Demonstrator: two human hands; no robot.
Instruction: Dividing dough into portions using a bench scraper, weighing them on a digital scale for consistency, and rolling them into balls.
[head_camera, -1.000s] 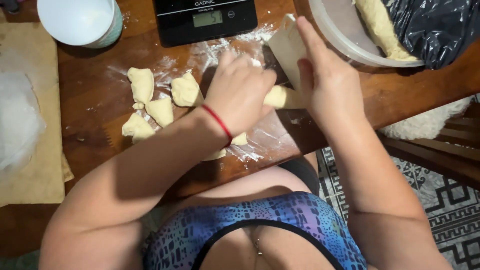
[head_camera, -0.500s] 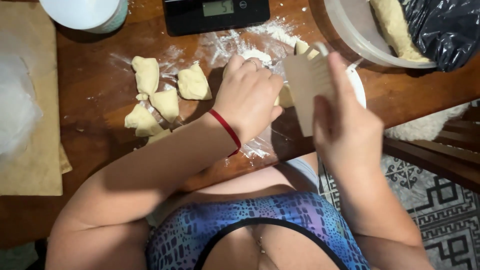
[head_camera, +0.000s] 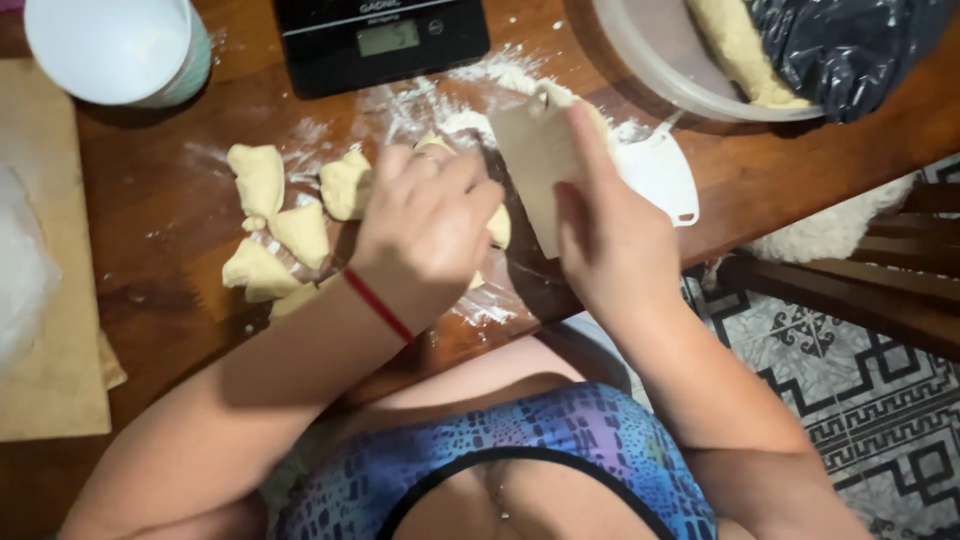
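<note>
A person's left hand (head_camera: 430, 225) lay curled, knuckles up, over a piece of dough (head_camera: 497, 226) on the floured wooden table (head_camera: 150, 270), while the right hand (head_camera: 600, 245) gripped a white plastic scraper (head_camera: 535, 165) held upright just right of it. The blade stood close beside the left fingers, and a careless downward cut could have nicked them; the tacky dough also looked likely to cling to the scraper and drag. The covered piece showed only a pale yellow edge between the two hands, soft and lightly dusted. To the left lay several cut dough pieces (head_camera: 275, 225), uneven lumps near one another. At the far edge stood a black kitchen scale (head_camera: 380, 40), with a white cup (head_camera: 110, 45) far left and, far right, a clear bowl (head_camera: 650, 70) holding more dough beside dark plastic wrap (head_camera: 850, 45)
</note>
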